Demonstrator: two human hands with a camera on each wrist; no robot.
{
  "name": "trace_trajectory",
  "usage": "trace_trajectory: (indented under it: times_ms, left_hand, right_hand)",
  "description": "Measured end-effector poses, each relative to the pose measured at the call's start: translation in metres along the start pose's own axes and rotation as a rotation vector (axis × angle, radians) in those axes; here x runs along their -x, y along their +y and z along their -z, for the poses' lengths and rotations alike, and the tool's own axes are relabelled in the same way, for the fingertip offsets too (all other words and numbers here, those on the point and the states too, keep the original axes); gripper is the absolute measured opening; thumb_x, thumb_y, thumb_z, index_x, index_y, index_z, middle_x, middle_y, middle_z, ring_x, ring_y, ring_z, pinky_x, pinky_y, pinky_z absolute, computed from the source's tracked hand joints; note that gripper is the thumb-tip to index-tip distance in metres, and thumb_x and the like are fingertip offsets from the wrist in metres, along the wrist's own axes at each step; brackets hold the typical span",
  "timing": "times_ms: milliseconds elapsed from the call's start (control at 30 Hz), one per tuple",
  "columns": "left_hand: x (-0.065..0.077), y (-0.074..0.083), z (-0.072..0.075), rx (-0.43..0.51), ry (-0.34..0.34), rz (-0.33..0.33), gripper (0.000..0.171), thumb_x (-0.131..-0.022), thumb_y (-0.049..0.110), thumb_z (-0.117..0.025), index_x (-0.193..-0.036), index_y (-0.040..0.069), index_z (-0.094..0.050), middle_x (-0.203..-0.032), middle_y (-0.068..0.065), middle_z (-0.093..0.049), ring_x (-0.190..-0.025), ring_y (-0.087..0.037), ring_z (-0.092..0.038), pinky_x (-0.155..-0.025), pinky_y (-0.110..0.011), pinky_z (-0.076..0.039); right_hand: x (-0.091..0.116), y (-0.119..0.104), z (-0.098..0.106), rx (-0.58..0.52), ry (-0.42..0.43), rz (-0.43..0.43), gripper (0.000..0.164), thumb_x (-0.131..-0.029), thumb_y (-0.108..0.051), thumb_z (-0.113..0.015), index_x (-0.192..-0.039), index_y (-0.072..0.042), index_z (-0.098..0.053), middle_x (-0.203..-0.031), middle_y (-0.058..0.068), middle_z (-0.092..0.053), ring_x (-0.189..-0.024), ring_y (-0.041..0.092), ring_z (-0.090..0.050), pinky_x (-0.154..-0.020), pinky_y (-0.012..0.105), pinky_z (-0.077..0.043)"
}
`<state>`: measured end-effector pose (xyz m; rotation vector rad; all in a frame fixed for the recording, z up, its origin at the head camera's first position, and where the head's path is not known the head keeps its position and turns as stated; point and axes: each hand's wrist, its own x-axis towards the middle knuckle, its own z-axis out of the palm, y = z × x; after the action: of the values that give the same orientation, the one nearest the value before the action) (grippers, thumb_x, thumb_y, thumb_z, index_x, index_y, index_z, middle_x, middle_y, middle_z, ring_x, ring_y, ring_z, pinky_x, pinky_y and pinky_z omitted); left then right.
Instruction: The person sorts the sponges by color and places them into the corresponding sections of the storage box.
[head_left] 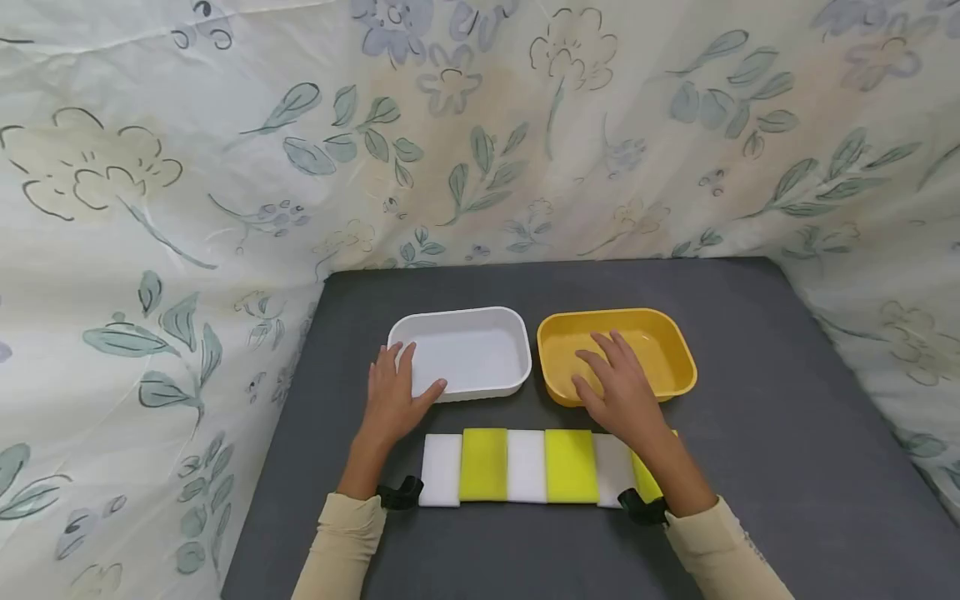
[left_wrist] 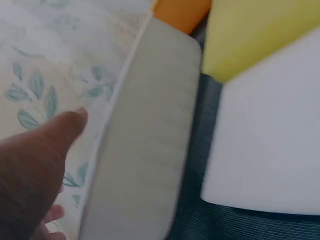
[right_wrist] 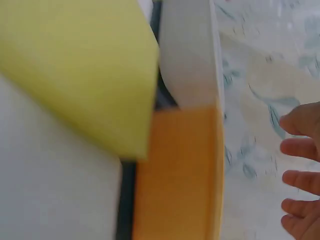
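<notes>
In the head view a white tray [head_left: 468,354] stands left of a yellow tray [head_left: 660,350]; both are bare inside. My left hand [head_left: 393,400] is at the white tray's left front corner, fingers spread over its rim. Over the front of the yellow tray hovers my right hand [head_left: 618,392], its fingers loosely extended and gripping nothing. Nearer to me lies a row of alternating white pieces [head_left: 527,467] and yellow pieces [head_left: 483,465], flat and folded-looking. My right forearm hides part of the row's right end. The left wrist view shows my left thumb [left_wrist: 70,127] straight beside the white tray's wall.
A dark grey table [head_left: 757,467] carries everything. Floral cloth [head_left: 480,150] hangs behind it and along both sides. Black straps [head_left: 401,493] circle my wrists below beige sleeves [head_left: 341,533].
</notes>
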<state>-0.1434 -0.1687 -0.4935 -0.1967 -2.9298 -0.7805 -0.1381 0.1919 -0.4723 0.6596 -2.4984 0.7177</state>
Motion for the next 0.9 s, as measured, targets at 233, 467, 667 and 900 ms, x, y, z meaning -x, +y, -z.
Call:
trace_trajectory:
  times_ms: [233,467,667,900]
  left_hand:
    - [-0.004,-0.012,-0.013,0.064,-0.027,0.077,0.105,-0.084,0.054,-0.073,-0.155,-0.003,-0.02,-0.157,-0.027,-0.017,-0.143,-0.046,-0.019,-0.114,-0.062,-0.016]
    - [-0.005,-0.016,-0.011,0.1,-0.058,0.151,0.12,-0.08,0.057,-0.075,-0.157,-0.003,-0.005,-0.163,-0.025,0.0,-0.145,-0.047,-0.013,-0.112,-0.064,-0.021]
    - [-0.007,-0.019,-0.014,0.088,-0.05,0.148,0.127,-0.077,0.06,-0.076,-0.157,-0.003,0.0,-0.162,-0.026,-0.003,-0.145,-0.047,-0.015,-0.112,-0.063,-0.021]
    - [-0.006,-0.023,-0.016,0.116,-0.041,0.163,0.13,-0.076,0.061,-0.077,-0.158,-0.001,0.002,-0.163,-0.023,-0.003,-0.147,-0.044,-0.012,-0.114,-0.061,-0.018]
  right_hand:
    - [0.006,-0.038,-0.026,-0.088,0.021,0.141,0.027,-0.085,-0.011,-0.075,-0.11,-0.002,-0.073,-0.126,0.019,-0.062,-0.125,0.038,-0.052,-0.101,0.053,-0.044]
    - [0.022,-0.085,-0.065,-0.176,-0.105,0.235,0.031,-0.086,-0.018,-0.077,-0.114,-0.005,-0.072,-0.129,0.013,-0.061,-0.123,0.03,-0.055,-0.096,0.043,-0.049]
    - [0.03,-0.117,-0.092,-0.187,-0.268,0.304,0.048,-0.085,-0.036,-0.079,-0.122,-0.007,-0.068,-0.131,0.017,-0.06,-0.128,0.036,-0.052,-0.105,0.047,-0.042]
    - [0.026,-0.136,-0.109,-0.091,-0.425,0.317,0.068,-0.081,-0.055,-0.077,-0.131,-0.012,-0.063,-0.138,0.017,-0.056,-0.133,0.038,-0.046,-0.112,0.051,-0.031]
